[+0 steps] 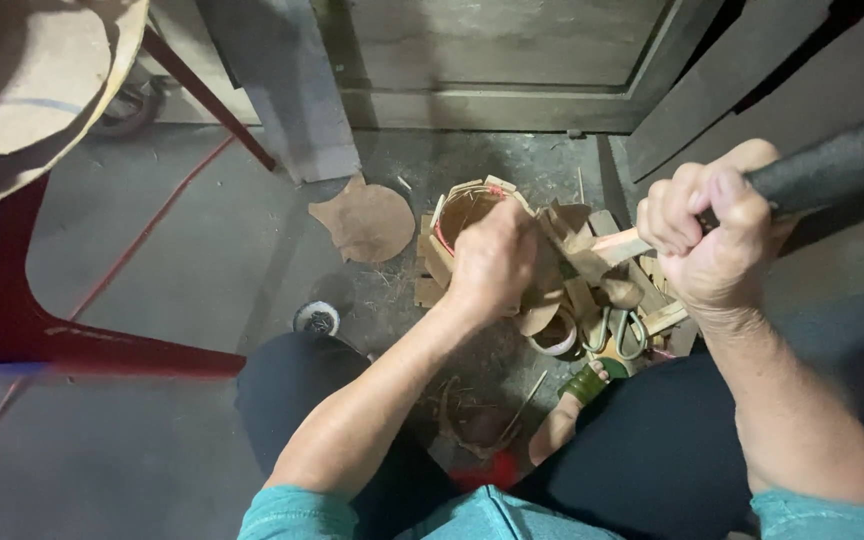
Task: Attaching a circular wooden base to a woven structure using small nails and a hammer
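Observation:
My left hand point(492, 262) is closed on a small piece of bamboo, held over a pile of split bamboo pieces point(572, 270) on the floor. My right hand point(714, 232) grips the dark handle of a heavy knife point(832, 168), raised at the right; its blade is hidden behind the hand. A pale bamboo strip point(620, 244) points from the right hand toward the left hand. A round bamboo cup point(464, 212) with a red band stands just beyond the left hand.
Green-handled scissors point(612, 335) and a tape roll point(555, 335) lie by the pile. A flat brown cut-out point(364, 222) and a small round tin point(317, 319) rest on the concrete floor. A red metal frame point(102, 345) stands left; boards lean behind.

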